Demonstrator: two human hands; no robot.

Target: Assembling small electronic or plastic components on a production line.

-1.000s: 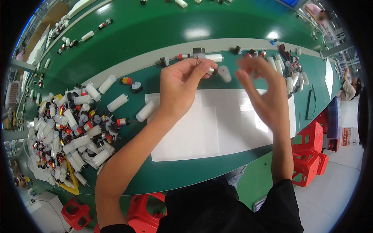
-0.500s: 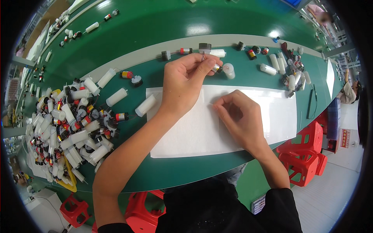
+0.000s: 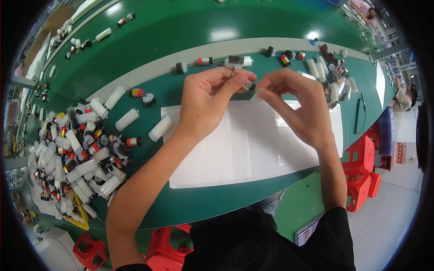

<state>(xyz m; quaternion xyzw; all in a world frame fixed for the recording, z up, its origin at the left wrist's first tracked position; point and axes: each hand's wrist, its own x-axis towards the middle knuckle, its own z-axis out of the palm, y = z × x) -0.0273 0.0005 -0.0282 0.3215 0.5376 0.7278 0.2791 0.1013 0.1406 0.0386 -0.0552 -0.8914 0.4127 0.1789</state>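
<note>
My left hand (image 3: pixel 210 92) is closed around a small silver cylinder (image 3: pixel 248 84) with a dark end. A thin dark wire loops up above the fingers, and most of the cylinder is hidden in the grip. Close by on the right, my right hand (image 3: pixel 298 101) pinches a small, thin-looking whitish piece (image 3: pixel 258 96), blurred, just below the cylinder's dark end. Both hands are above the far edge of a white sheet (image 3: pixel 212 158), which lies on the green table (image 3: pixel 217 205). Beyond my left hand lies a white tube with a black cap (image 3: pixel 235 60).
A big heap of white tubes and banded cylinders (image 3: pixel 81 153) covers the table's left side, partly over a yellow tray (image 3: pixel 83 219). Another cluster of white tubes (image 3: pixel 334 88) lies at the far right, near a dark pen-like tool (image 3: pixel 360 115). Red stools (image 3: pixel 359 189) stand below the table.
My right hand has risen from the white sheet toward my left hand, bringing the whitish piece near the cylinder. My left hand keeps its grip. The view has shifted slightly.
</note>
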